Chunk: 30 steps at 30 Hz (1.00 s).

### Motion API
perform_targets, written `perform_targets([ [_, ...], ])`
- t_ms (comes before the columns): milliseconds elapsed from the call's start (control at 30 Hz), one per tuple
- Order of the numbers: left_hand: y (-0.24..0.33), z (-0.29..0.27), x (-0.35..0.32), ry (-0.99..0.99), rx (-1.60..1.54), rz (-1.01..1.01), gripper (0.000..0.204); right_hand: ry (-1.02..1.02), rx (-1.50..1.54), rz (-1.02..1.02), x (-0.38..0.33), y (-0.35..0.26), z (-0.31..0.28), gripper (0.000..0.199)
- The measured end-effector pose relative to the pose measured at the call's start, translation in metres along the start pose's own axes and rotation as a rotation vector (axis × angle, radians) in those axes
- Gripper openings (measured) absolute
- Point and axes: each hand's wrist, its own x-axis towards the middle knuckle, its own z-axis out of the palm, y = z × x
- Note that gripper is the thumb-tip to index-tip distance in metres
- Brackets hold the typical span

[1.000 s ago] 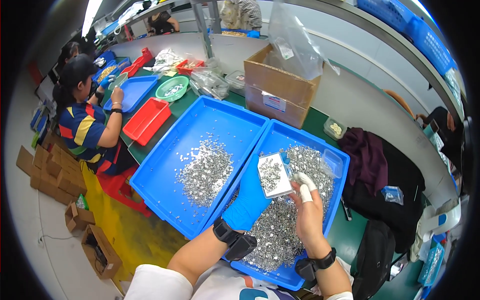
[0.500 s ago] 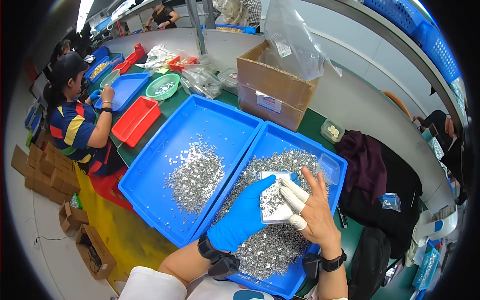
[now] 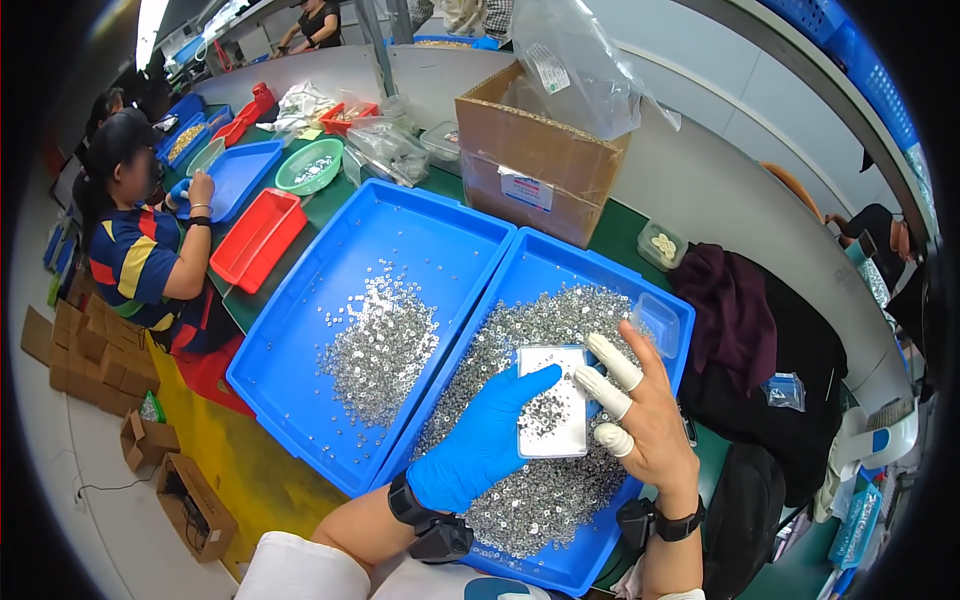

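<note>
My left hand point(image 3: 465, 445), in a blue glove, grips a shallow white tray point(image 3: 570, 440) with its thumb over the edge. Small metal pieces lie scattered on the tray, with white surface showing around them. Just right of it is my right hand point(image 3: 655, 435), its fingers spread and several tips covered in white finger cots. Nothing visible is held in it. Both hands are over a blue bin point(image 3: 560, 260) heaped with small silvery ring-like pieces point(image 3: 535, 515). Another blue bin point(image 3: 430, 225), on the left, has a smaller pile point(image 3: 375, 370) of similar pieces.
A clear plastic container point(image 3: 657, 325) sits in the right bin's far corner. Behind stand a cardboard box point(image 3: 530, 165) and a small tub point(image 3: 660, 245). Dark cloth point(image 3: 725, 310) lies to the right. Leftward are a red tray point(image 3: 258, 240), a green bowl point(image 3: 310, 167) and a seated co-worker point(image 3: 140, 240).
My right hand has moved right, off the tray, and its fingers have spread. Fewer pieces now lie on the tray, and more of its white surface shows. The view has shifted slightly.
</note>
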Motion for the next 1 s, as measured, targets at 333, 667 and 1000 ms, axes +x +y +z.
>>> perform_targets([
  [333,-0.011,-0.022,0.014,-0.241,-0.464,-0.118,0.05,-0.115,-0.058,0.005,0.002,-0.002,-0.001,0.058],
  [667,-0.01,-0.022,0.013,-0.285,-0.479,-0.101,0.053,-0.074,-0.019,0.021,0.002,-0.002,0.004,0.067],
  [1000,-0.011,-0.018,0.012,-0.284,-0.496,-0.104,0.051,-0.063,-0.022,0.016,0.001,-0.003,0.005,0.067],
])
